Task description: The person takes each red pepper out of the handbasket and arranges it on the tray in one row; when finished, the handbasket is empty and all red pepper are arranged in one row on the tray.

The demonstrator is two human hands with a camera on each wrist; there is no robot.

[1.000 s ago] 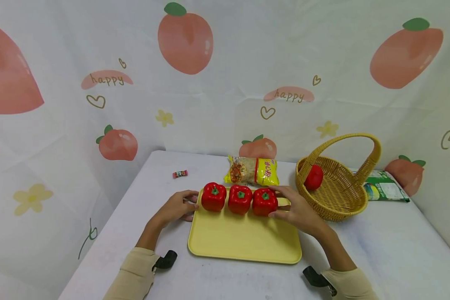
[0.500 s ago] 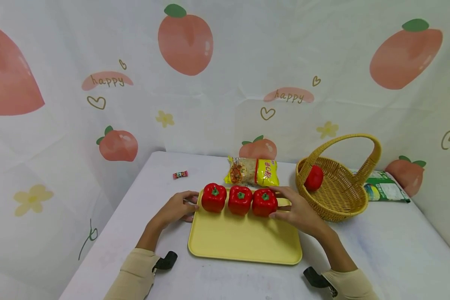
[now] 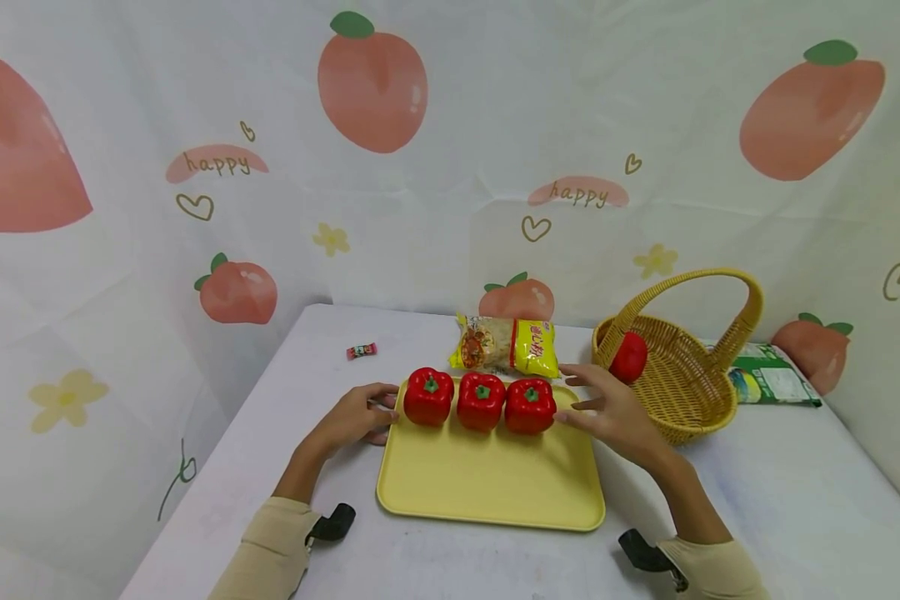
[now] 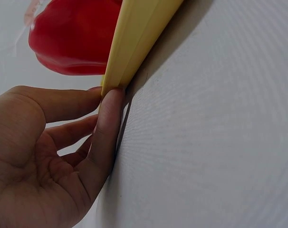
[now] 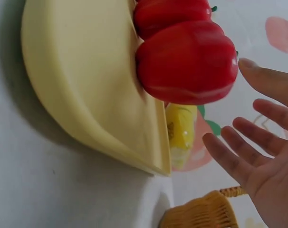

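Three red bell peppers, the left one (image 3: 429,400), the middle one (image 3: 481,405) and the right one (image 3: 530,408), stand in a row along the far side of a yellow tray (image 3: 491,492). My left hand (image 3: 352,414) is at the tray's far left corner; in the left wrist view its thumb (image 4: 108,116) and index finger pinch the tray edge (image 4: 129,42). Just right of the right pepper, my right hand (image 3: 617,414) is spread and holds nothing. The right wrist view shows a gap between its fingers and that pepper (image 5: 189,64).
Behind the tray lies a yellow bag of pasta (image 3: 506,343). A wicker basket (image 3: 682,421) with a red item (image 3: 629,358) inside stands to the right, in front of a green packet (image 3: 780,375). A small red wrapped candy (image 3: 362,351) lies at the back left.
My right hand has let go of the right bell pepper and moved a little to the right, its fingers opening. The left hand stays at the tray edge.
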